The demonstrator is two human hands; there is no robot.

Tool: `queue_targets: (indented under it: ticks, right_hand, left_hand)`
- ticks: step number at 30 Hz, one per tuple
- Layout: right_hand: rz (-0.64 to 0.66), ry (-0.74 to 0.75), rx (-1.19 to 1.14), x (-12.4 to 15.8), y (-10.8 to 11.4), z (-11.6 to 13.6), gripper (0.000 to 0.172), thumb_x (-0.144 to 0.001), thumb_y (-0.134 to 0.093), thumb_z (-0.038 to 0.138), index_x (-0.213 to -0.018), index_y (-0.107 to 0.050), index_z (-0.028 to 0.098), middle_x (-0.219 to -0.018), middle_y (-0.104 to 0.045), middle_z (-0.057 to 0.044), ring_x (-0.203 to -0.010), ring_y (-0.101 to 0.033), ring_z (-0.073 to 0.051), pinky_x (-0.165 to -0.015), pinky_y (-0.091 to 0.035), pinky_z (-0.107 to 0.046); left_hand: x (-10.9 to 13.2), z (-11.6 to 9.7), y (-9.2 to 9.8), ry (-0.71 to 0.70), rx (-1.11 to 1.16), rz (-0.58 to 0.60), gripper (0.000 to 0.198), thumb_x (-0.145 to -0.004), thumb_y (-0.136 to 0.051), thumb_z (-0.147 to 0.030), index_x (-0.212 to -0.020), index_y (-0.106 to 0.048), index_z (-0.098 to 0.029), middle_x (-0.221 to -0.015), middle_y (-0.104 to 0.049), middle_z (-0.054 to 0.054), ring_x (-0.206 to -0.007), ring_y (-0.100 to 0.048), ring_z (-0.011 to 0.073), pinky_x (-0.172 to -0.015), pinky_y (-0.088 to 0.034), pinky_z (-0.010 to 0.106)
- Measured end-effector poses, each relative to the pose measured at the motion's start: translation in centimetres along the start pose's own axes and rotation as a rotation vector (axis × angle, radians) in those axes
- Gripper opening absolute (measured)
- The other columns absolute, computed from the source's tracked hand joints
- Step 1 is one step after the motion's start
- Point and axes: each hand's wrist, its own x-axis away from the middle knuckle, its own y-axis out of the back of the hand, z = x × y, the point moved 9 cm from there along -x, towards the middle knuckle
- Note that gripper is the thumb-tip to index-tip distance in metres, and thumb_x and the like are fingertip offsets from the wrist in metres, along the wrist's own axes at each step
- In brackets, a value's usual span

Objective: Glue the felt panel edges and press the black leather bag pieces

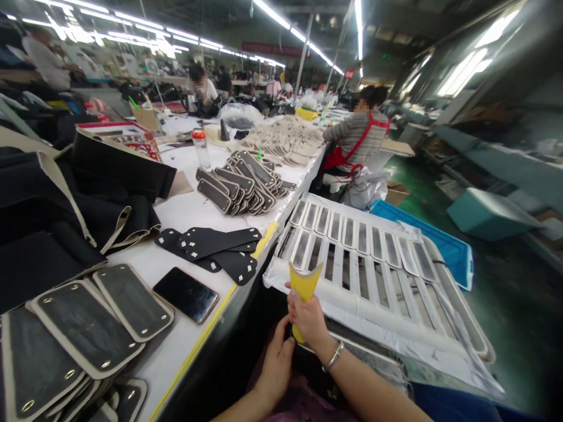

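My right hand is closed around a yellow scraper-like tool, held upright with its wide end up. My left hand sits just below it, fingers curled against the tool's lower end. Both hands hover in front of a white tray that carries two rows of several dark rectangular strips. A metal bracelet is on my right wrist. To my left, on the long white table, lie flat black leather pieces and a black phone.
Stacks of cream-edged dark panels fill the near left; more piles lie farther along, beside a bottle. A person in a striped shirt and red apron works at the table's far end. Blue bins stand on the green floor.
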Motion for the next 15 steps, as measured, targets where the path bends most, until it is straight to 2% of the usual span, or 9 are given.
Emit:
queue_targets:
  ticks: [3, 6, 8, 11, 15]
  right_hand:
    - [0.003, -0.041, -0.123, 0.1, 1.0, 1.2, 0.042, -0.071, -0.064, 0.048, -0.096, -0.056, 0.015, -0.052, -0.037, 0.008, -0.038, -0.026, -0.005, -0.034, -0.021, -0.019]
    - [-0.085, 0.037, -0.272, 0.6, 3.2, 2.8, 0.043, -0.069, -0.069, 0.047, -0.098, -0.056, 0.018, -0.055, -0.039, 0.008, -0.040, -0.027, -0.004, -0.036, -0.021, -0.018]
    - [-0.136, 0.075, -0.317, 0.9, 4.2, 3.3, 0.045, -0.068, -0.071, 0.046, -0.099, -0.055, 0.018, -0.055, -0.040, 0.008, -0.040, -0.028, -0.004, -0.037, -0.021, -0.018]
    - [-0.158, 0.044, -0.349, 1.1, 4.0, 2.4, 0.050, -0.064, -0.073, 0.048, -0.099, -0.055, 0.016, -0.052, -0.040, 0.009, -0.039, -0.028, -0.004, -0.036, -0.021, -0.018]
    - [-0.171, 0.049, -0.380, 1.4, 3.4, 1.6, 0.047, -0.066, -0.072, 0.047, -0.098, -0.055, 0.017, -0.053, -0.040, 0.008, -0.039, -0.027, -0.004, -0.036, -0.020, -0.018]
  left_hand:
    - [-0.2, 0.4, -0.1, 0.038, 0.052, 0.079, 0.050, -0.080, -0.049, -0.033, -0.128, -0.047, -0.019, -0.135, -0.048, 0.006, -0.128, -0.039, 0.0251, -0.107, -0.029, 0.036]
    - [-0.5, 0.6, -0.3, 0.079, 0.148, 0.138, 0.051, -0.081, -0.049, -0.036, -0.129, -0.045, -0.020, -0.130, -0.052, 0.008, -0.121, -0.047, 0.0269, -0.102, -0.036, 0.039]
    - [-0.7, 0.3, -0.4, 0.076, 0.131, 0.139, 0.049, -0.079, -0.051, -0.038, -0.125, -0.048, -0.019, -0.128, -0.054, 0.008, -0.118, -0.049, 0.0278, -0.101, -0.037, 0.039]
    - [-0.8, -0.3, -0.5, 0.048, 0.068, 0.126, 0.046, -0.078, -0.054, -0.036, -0.120, -0.052, -0.018, -0.126, -0.055, 0.009, -0.119, -0.048, 0.0284, -0.102, -0.036, 0.039]
    - [-1.0, -0.7, -0.4, -0.001, -0.001, 0.109, 0.042, -0.078, -0.055, -0.034, -0.117, -0.054, -0.018, -0.122, -0.057, 0.009, -0.116, -0.049, 0.0279, -0.099, -0.038, 0.039]
